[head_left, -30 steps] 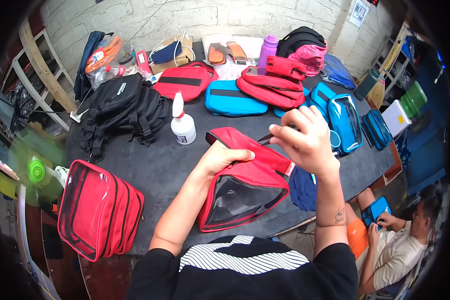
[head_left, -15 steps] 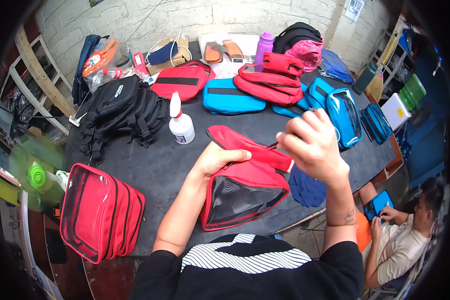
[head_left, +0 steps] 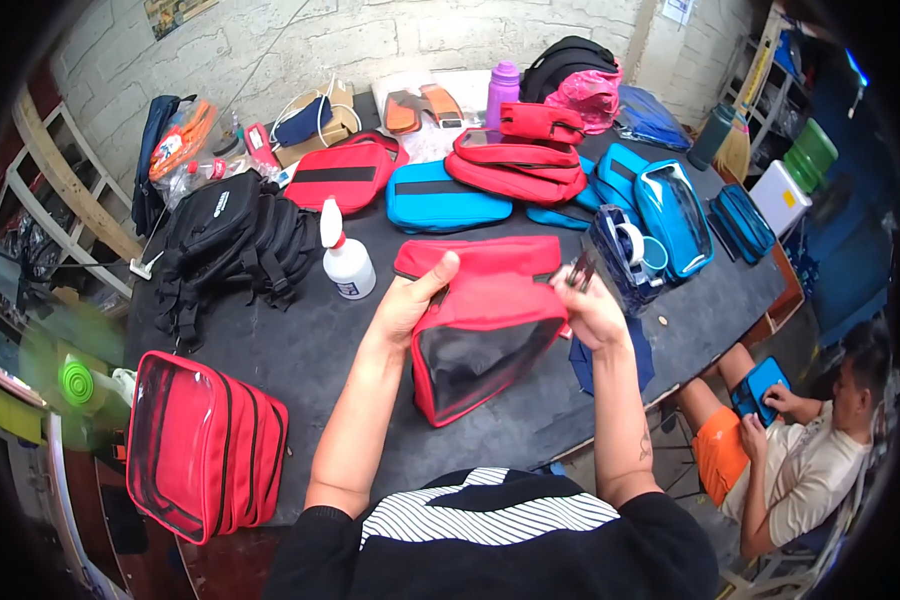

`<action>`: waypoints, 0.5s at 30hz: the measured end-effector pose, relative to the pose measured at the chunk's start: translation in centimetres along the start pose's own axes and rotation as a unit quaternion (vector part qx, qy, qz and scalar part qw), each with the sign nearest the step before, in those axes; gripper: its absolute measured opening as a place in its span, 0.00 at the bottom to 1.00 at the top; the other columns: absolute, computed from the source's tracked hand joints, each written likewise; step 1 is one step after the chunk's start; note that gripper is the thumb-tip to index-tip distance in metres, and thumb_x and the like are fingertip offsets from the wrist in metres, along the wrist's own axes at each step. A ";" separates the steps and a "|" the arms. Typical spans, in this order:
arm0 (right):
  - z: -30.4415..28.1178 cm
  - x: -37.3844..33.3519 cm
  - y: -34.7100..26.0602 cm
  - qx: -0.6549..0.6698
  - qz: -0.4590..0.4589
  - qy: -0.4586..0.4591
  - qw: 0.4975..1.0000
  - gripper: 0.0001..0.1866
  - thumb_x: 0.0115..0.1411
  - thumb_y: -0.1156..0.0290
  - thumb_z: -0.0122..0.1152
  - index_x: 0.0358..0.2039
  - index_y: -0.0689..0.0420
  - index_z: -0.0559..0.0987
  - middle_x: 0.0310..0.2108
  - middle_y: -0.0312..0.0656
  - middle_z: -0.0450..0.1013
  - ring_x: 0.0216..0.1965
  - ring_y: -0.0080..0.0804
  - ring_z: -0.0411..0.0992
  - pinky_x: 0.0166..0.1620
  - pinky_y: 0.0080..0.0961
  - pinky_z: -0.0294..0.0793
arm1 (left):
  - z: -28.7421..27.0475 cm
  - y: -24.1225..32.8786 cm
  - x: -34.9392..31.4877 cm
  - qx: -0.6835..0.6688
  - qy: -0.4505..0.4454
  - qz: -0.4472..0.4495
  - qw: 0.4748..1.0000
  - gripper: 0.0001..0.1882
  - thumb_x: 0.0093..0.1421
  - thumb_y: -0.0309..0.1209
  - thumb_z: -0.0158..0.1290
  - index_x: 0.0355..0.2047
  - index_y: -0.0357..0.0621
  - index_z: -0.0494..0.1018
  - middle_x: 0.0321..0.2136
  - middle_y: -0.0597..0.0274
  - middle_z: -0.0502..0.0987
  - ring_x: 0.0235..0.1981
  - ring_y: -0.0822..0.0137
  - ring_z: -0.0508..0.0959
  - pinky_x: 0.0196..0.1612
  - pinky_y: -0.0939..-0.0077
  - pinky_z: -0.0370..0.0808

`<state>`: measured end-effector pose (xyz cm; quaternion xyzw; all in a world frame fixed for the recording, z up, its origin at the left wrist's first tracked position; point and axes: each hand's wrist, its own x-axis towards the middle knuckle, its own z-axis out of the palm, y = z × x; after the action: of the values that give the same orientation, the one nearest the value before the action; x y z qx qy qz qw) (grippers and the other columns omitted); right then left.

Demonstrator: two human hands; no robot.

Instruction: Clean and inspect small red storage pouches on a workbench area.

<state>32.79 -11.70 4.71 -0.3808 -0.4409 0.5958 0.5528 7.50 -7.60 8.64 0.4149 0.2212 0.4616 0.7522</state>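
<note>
Room: a workroom with a pale block wall (head_left: pixel 270 45) at 12 o'clock and open shelving (head_left: pixel 45 215) at 10 o'clock; directions run from the middle of the view.
Table: a broad black tabletop (head_left: pixel 320 335), scuffed, its edges bent by the lens.
Red bag: a red fabric bag (head_left: pixel 500 290) with a clear window facing the wearer, at the centre, between the two hands.
Left hand: the left hand (head_left: pixel 407 305) grips the bag's left side, thumb flat on top.
Right hand: the right hand (head_left: pixel 598 312) is half curled at the bag's right edge, fingers closed on a small dark object (head_left: pixel 583 268) too small to identify.
Nearest things: a white spray bottle (head_left: pixel 348 268) at 10 o'clock, just beside the left hand; a navy cloth (head_left: pixel 630 360) at 4 o'clock, partly covered by the right forearm; a dark see-through container (head_left: pixel 606 262) at 2 o'clock.
Farther out: a black backpack (head_left: pixel 220 225) at 10, blue pouch (head_left: pixel 445 208) at 12, blue windowed case (head_left: pixel 670 225) at 2, red layered bag (head_left: pixel 210 440) at 8.
Co-worker: a seated person (head_left: pixel 795 490) at 4 o'clock holds a blue case (head_left: pixel 766 385).
</note>
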 end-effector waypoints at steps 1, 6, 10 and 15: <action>-0.4 0.7 -0.3 0.033 -0.055 0.022 0.998 0.08 0.63 0.65 0.57 0.32 0.55 0.75 0.26 0.26 0.70 0.27 0.14 0.65 0.33 0.15 0.64 | 0.3 0.1 0.1 -0.037 0.009 -0.065 0.997 0.20 0.59 0.39 0.58 0.48 0.40 0.72 0.39 0.62 0.78 0.39 0.71 0.77 0.45 0.74 0.73; -1.7 2.9 -1.6 0.055 -0.161 0.057 0.984 0.06 0.64 0.69 0.56 0.31 0.55 0.72 0.27 0.26 0.67 0.30 0.13 0.66 0.36 0.13 0.64 | -1.8 -1.2 0.6 -0.016 -0.118 -0.106 0.987 0.16 0.61 0.38 0.56 0.44 0.42 0.73 0.38 0.66 0.77 0.36 0.74 0.75 0.42 0.76 0.72; -2.0 3.6 -1.7 0.021 -0.195 0.025 0.980 0.08 0.64 0.68 0.57 0.29 0.54 0.72 0.25 0.25 0.67 0.28 0.11 0.64 0.32 0.13 0.62 | -1.8 -1.3 0.9 -0.168 -0.093 -0.077 0.978 0.07 0.60 0.33 0.57 0.36 0.45 0.73 0.35 0.65 0.77 0.35 0.70 0.77 0.40 0.74 0.73; -2.0 4.2 -2.0 0.029 -0.186 0.056 0.981 0.10 0.63 0.65 0.58 0.28 0.55 0.72 0.23 0.25 0.66 0.25 0.11 0.63 0.29 0.13 0.60 | -0.9 -1.4 0.3 -0.170 -0.050 -0.055 0.983 0.05 0.62 0.32 0.55 0.34 0.45 0.74 0.28 0.62 0.78 0.27 0.70 0.78 0.31 0.76 0.77</action>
<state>34.92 -7.35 6.10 -0.3085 -0.4554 0.4728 0.6884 7.75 -7.28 7.00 0.2906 0.1237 0.4288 0.8464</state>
